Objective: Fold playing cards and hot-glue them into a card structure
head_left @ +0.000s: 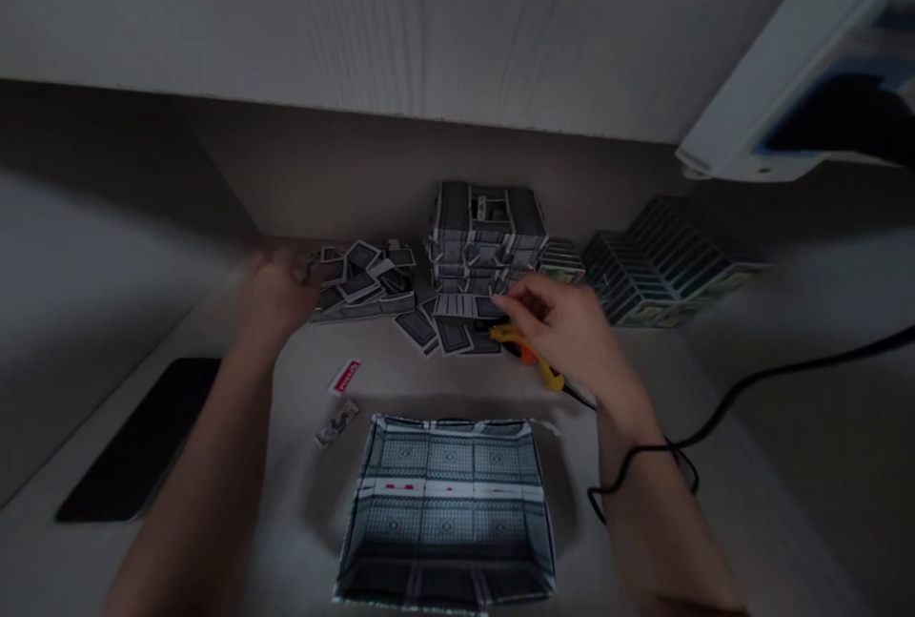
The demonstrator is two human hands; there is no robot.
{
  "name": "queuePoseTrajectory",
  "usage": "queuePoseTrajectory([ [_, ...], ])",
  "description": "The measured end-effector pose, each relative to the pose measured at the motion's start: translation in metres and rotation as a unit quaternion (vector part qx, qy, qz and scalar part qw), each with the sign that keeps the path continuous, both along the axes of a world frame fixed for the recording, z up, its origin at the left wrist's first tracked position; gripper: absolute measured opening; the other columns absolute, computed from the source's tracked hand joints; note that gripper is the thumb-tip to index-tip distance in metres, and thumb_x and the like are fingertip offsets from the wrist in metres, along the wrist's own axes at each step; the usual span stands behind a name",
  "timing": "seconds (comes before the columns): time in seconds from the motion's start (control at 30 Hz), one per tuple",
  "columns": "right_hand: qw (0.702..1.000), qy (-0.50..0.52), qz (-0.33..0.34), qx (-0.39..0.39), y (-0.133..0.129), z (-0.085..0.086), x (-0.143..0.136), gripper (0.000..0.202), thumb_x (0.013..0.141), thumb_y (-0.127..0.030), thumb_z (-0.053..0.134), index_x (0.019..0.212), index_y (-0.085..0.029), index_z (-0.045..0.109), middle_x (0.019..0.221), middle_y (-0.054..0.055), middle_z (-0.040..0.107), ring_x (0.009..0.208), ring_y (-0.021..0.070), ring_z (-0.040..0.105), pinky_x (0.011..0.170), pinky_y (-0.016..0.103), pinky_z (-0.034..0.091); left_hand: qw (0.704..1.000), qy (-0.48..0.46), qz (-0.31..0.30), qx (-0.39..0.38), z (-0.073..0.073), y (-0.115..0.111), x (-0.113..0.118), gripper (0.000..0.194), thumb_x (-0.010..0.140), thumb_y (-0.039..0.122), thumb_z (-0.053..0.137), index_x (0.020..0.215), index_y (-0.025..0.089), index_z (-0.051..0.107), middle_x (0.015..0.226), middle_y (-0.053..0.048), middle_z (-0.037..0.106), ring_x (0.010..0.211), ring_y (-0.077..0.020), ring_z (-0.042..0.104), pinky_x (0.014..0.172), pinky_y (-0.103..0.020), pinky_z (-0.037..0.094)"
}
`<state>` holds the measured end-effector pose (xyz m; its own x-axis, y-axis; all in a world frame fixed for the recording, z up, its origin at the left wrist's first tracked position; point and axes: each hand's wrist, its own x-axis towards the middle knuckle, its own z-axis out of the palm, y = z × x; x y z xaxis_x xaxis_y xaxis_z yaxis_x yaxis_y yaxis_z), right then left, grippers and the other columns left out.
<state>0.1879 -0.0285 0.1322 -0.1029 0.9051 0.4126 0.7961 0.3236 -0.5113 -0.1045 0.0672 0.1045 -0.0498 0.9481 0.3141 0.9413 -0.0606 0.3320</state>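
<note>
My left hand (275, 293) is at the left end of a heap of loose playing cards (361, 278), its fingers smeared by motion. The cards lie face down on a low card-covered piece. My right hand (572, 321) has thumb and fingers drawn together beside a row of cards (457, 305); what they pinch, if anything, is too small to make out. Under that hand lies a yellow glue gun (525, 347). In front, between my forearms, stands an open box made of playing cards (447, 503), lit brightly inside.
Behind the cards stands a stacked card structure (488, 236). Stepped slotted card racks (664, 264) are at the right. A dark phone-like slab (147, 441) lies at left, with a red label (344, 377) near the box. A black cable (772, 371) crosses my right forearm. A board (357, 26) overhangs.
</note>
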Motion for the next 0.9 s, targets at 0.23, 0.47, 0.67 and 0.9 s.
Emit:
queuePoseTrajectory([
  [0.23, 0.999, -0.030, -0.014, -0.012, 0.000, -0.001, 0.001, 0.020, 0.082, -0.034, 0.051, 0.070, -0.019, 0.056, 0.059, -0.001, 0.060, 0.052, 0.0112, 0.052, 0.050, 0.022, 0.032, 0.931, -0.017, -0.311, -0.190, -0.028, -0.017, 0.058, 0.027, 0.077, 0.038, 0.050, 0.093, 0.023, 0.066, 0.089, 0.000, 0.068, 0.078, -0.0147, 0.061, 0.070, -0.022, 0.043],
  [0.47, 0.999, -0.042, -0.007, -0.014, -0.001, 0.001, 0.000, 0.020, 0.083, -0.033, 0.050, 0.072, -0.019, 0.058, 0.060, 0.000, 0.060, 0.052, 0.0111, 0.052, 0.049, 0.022, 0.031, 0.934, 0.184, -0.237, -0.195, -0.062, -0.032, 0.092, 0.044, 0.074, 0.046, 0.050, 0.105, 0.017, 0.061, 0.096, -0.015, 0.066, 0.090, -0.0280, 0.061, 0.071, -0.033, 0.045],
  [0.67, 0.999, -0.051, -0.004, -0.016, 0.000, -0.001, -0.002, 0.020, 0.083, -0.034, 0.049, 0.073, -0.019, 0.059, 0.062, 0.001, 0.061, 0.053, 0.0117, 0.052, 0.049, 0.022, 0.031, 0.925, 0.240, -0.236, -0.174, -0.059, -0.032, 0.093, 0.037, 0.074, 0.036, 0.048, 0.099, 0.013, 0.063, 0.088, -0.017, 0.067, 0.083, -0.0306, 0.063, 0.067, -0.036, 0.046],
  [0.9, 0.998, -0.063, 0.001, -0.022, 0.002, -0.005, -0.005, 0.020, 0.082, -0.032, 0.050, 0.070, -0.019, 0.058, 0.063, 0.000, 0.062, 0.055, 0.0122, 0.054, 0.052, 0.022, 0.032, 0.919, 0.254, -0.252, -0.166, -0.059, -0.038, 0.100, 0.031, 0.073, 0.025, 0.048, 0.099, 0.011, 0.060, 0.085, -0.018, 0.067, 0.080, -0.0301, 0.064, 0.066, -0.037, 0.048],
])
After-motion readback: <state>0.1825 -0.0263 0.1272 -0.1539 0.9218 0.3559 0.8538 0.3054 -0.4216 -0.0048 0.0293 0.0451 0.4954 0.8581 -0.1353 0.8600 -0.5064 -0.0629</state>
